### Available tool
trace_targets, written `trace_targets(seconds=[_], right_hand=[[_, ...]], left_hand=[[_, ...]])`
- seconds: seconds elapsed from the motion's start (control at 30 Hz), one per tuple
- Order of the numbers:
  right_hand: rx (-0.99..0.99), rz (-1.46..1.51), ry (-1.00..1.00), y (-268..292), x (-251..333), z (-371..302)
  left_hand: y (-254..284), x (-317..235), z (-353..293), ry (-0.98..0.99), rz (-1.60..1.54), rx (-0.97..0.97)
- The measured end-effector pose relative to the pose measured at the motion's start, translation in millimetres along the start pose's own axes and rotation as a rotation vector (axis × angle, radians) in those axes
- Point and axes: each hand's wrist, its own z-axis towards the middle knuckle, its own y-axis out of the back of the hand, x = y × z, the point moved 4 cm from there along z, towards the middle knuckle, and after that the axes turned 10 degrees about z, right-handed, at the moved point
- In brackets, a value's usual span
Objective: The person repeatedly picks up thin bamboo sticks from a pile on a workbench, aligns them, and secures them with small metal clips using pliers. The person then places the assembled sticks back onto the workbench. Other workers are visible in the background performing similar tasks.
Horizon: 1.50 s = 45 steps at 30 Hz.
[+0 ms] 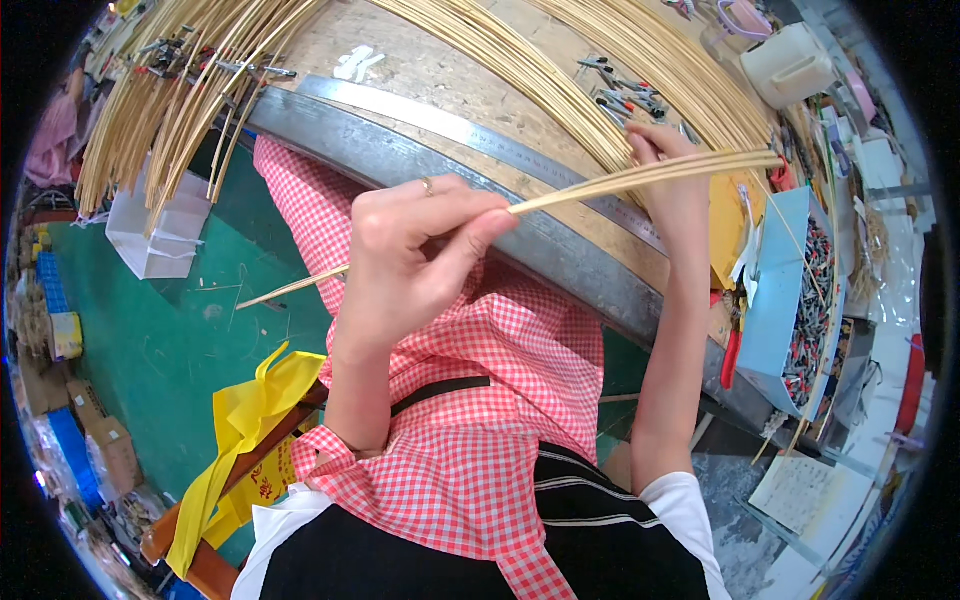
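My left hand (410,245) pinches a thin bundle of pale bamboo strips (590,188) between thumb and fingers, above my lap. One end of the bundle rises right, passing in front of my right hand (668,146); the other sticks out behind my left wrist, down to the left. My right hand is over the table's right part, its fingers curled beside the ends of a larger group of bamboo strips (520,65) lying there. What its fingertips grip, if anything, is hidden. Small clips (630,98) with black and red handles lie just beyond it.
A metal ruler (440,122) lies along the table's thick metal edge (370,148). More strips (150,130) overhang at left, above a white bin (165,235). At right are a blue box (775,290) of clips and a white jug (790,65). Yellow cloth (235,420) drapes a wooden chair.
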Motion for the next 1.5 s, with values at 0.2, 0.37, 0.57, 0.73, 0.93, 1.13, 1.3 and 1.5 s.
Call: trace_targets(seconds=[0.2, 0.37, 0.57, 0.73, 0.93, 1.13, 1.3, 1.5], right_hand=[[0.069, -0.540, 0.059, -32, -33, 40], [0.059, -0.546, 0.027, -31, -42, 38], [-0.085, -0.504, 0.165, -16, -30, 31], [0.116, 0.470, -0.234, -9, 20, -11], [0.055, 1.179, -0.419, -24, 63, -80], [0.074, 1.252, -0.380, -27, 73, -102], [0.027, 1.333, -0.320, -36, 70, -104], [-0.065, 1.259, -0.276, -40, 76, -109]], left_hand=[[9, 8, 1, 0.064, 0.015, -0.043], [7, 11, 0, 0.051, 0.024, -0.055], [1, 6, 1, 0.005, 0.065, -0.057], [1, 6, -1, -0.022, 0.101, -0.050], [-2, 5, -1, -0.039, 0.140, -0.035], [-8, 0, -2, -0.045, 0.118, -0.034], [-14, -6, -4, -0.086, 0.072, -0.056], [-19, -8, -5, -0.100, 0.043, -0.037]])
